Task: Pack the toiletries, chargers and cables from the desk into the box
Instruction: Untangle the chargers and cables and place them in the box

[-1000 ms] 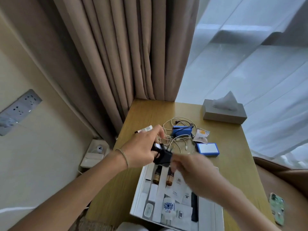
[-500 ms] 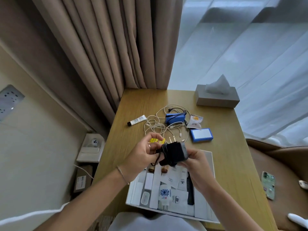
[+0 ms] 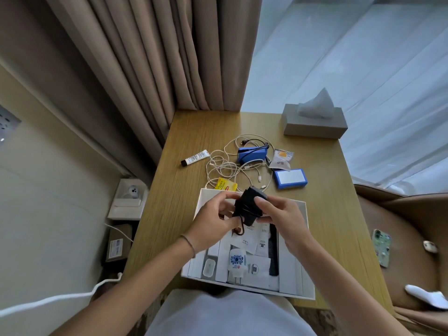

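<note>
**Black charger held over the open white box**

Black charger block with its dark cord wound around it sits between both hands, just above the far half of the shallow white cardboard box on the wooden tabletop. The left hand has its grip curled on the charger's left side, thumb and fingers pinching the wound cord, a loop of which hangs down below. The right hand grips the charger's right side with fingers wrapped over the top and thumb beneath.

Inside the box lie a white plug with a blue flower print, a small white case, a black comb and several white sachets.

Beyond the box, on the tabletop, a tangle of white cables spreads beside a blue rectangular pack, a blue-edged white box, a yellow tea-bag sachet, a white sachet with an orange mark and a white tube with a black cap. A grey tissue box stands at the far right corner. A phone in a patterned green case lies on the brown seat to the right.
</note>
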